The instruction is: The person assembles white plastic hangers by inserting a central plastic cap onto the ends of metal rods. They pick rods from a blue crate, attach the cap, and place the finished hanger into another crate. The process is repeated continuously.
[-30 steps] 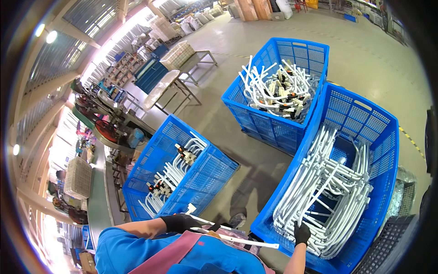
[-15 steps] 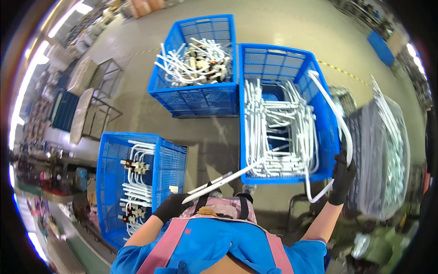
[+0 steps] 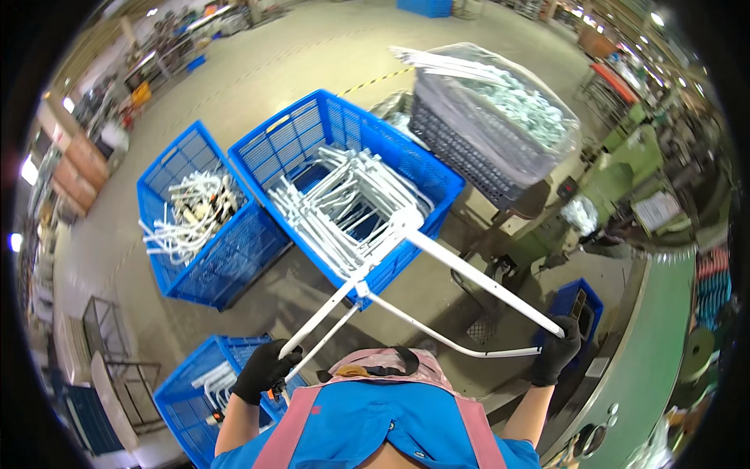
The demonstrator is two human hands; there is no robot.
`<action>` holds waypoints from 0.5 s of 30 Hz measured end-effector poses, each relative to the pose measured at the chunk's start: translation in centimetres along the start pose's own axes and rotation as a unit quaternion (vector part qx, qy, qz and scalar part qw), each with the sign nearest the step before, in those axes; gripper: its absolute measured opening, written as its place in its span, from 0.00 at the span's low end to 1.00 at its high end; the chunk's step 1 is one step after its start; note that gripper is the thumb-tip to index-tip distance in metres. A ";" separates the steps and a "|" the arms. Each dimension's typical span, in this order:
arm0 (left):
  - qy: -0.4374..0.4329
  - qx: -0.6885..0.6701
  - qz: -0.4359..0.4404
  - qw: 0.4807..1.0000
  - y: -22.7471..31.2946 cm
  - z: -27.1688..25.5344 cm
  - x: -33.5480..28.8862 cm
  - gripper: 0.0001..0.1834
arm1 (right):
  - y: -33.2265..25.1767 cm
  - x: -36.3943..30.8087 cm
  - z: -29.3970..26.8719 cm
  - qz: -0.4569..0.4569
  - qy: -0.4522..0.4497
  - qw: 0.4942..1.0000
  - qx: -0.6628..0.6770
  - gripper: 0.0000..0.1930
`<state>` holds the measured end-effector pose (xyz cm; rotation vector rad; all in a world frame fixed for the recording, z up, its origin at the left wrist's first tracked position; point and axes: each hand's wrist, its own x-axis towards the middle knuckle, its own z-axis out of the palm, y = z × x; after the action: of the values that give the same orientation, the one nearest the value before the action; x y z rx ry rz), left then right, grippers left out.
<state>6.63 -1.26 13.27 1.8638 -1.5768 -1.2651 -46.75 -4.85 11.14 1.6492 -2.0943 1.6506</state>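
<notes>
A white metal tube frame (image 3: 486,283) stretches before my body, with straight legs and a thinner bent rod. My black-gloved left hand (image 3: 264,370) is closed around the lower ends of its left tubes. At the far right end of the thick tube, my right hand (image 3: 558,349), also in a black glove, grips it; the bent rod's tip lies close by. The frame's far corner overlaps the near rim of a large blue crate (image 3: 447,205). Inside that crate lie several stacked white tube frames (image 3: 344,215).
Left of it, another blue crate (image 3: 223,270) holds bent white tubes (image 3: 195,211). A third blue crate (image 3: 181,395) stands at lower left. A plastic-lined grey bin (image 3: 461,152) sits beyond. Green machinery (image 3: 609,184) and a green-topped bench (image 3: 652,328) border the right.
My view has turned to the right, so the crates appear farther left. The held frame has swung round; its right tube, raised before, now slopes down to my right hand. Both hands keep their grip.
</notes>
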 end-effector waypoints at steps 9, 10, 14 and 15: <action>0.024 0.133 0.145 0.980 15.7 1.7 2.7 0.14 | 4.5 -0.1 -13.8 -0.009 0.004 0.999 -0.048 0.08; -0.025 0.097 0.115 0.988 18.1 3.0 3.1 0.14 | 5.3 -0.1 -14.8 -0.035 0.001 0.997 -0.066 0.08; -0.195 0.096 0.274 0.937 21.3 8.2 6.4 0.21 | 6.3 0.8 -17.2 -0.070 -0.028 0.995 -0.063 0.09; -0.223 0.025 0.260 0.939 23.2 9.8 6.3 0.21 | 6.8 0.9 -17.6 -0.068 -0.025 0.995 -0.062 0.09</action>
<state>-14.97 -11.41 23.58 1.0929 -2.1625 -1.4519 -61.64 6.28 14.72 1.7653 -2.0106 1.4245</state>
